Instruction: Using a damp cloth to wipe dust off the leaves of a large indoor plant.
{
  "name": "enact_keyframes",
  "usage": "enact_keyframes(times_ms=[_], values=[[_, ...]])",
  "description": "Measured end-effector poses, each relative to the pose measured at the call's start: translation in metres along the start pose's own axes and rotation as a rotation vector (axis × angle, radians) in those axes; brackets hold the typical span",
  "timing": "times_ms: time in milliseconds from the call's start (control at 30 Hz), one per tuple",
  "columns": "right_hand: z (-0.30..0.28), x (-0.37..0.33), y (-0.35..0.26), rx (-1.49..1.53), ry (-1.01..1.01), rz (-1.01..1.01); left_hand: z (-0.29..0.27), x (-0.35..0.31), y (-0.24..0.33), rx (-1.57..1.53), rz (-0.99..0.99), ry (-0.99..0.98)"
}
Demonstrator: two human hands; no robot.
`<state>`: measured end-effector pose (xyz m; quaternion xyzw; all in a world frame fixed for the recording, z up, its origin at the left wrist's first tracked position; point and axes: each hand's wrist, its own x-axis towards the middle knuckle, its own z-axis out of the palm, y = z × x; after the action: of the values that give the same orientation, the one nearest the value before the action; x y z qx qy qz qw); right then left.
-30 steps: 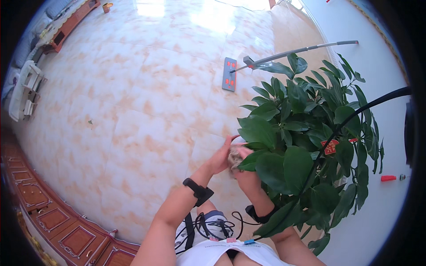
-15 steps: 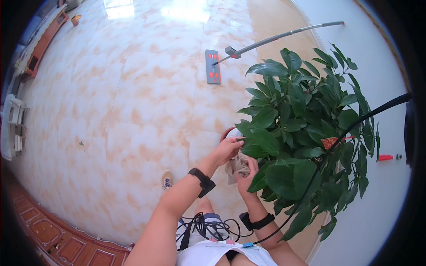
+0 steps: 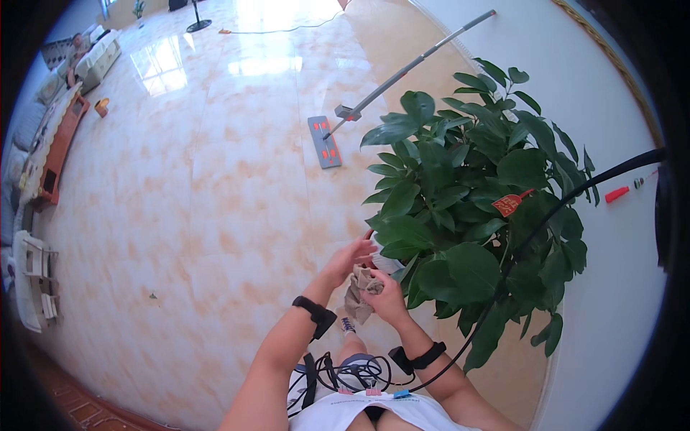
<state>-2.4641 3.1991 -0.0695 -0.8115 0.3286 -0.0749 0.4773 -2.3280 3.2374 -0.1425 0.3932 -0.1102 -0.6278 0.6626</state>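
Observation:
A crumpled beige cloth [image 3: 356, 296] hangs from my right hand [image 3: 389, 299], whose fingers are closed on it. My left hand [image 3: 348, 261] is just beyond the cloth with its fingers stretched out, close to the white pot [image 3: 386, 263] and the lowest leaves. Nothing shows in its grasp. To the right of both hands spreads a large leafy potted plant [image 3: 460, 194], its broad green leaves covering most of the pot. A small red tag [image 3: 510, 204] hangs among the leaves.
A flat mop [image 3: 325, 144] lies beyond the plant, its pole leaning toward the white wall [image 3: 611, 323] at right. Black cables [image 3: 345, 375] loop at my waist, one crossing the plant. Far left are a wooden table [image 3: 61, 147], white stools [image 3: 37, 258] and a seated person [image 3: 77, 52].
The view has tilted up, showing more of the far room. My left hand has come off a leaf and its fingers have opened. The cloth now hangs lower from my right hand.

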Motion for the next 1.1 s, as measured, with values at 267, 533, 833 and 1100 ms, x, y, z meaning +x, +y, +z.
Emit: enact_keyframes(times_ms=[267,533,833,1100], values=[[0.000,0.020,-0.048,0.673,0.167,-0.022,-0.007,-0.085,0.046,0.075,-0.098,-0.082],[0.056,0.033,-0.071,0.515,-0.145,0.039,-0.014,-0.136,0.079,0.408,0.182,0.196],[0.105,0.035,-0.119,0.865,-0.312,0.046,-0.064,-0.198,0.101,0.469,0.216,0.413],[0.119,0.045,-0.134,1.292,-0.570,0.180,-0.083,-0.229,0.103,0.167,0.224,0.463]])
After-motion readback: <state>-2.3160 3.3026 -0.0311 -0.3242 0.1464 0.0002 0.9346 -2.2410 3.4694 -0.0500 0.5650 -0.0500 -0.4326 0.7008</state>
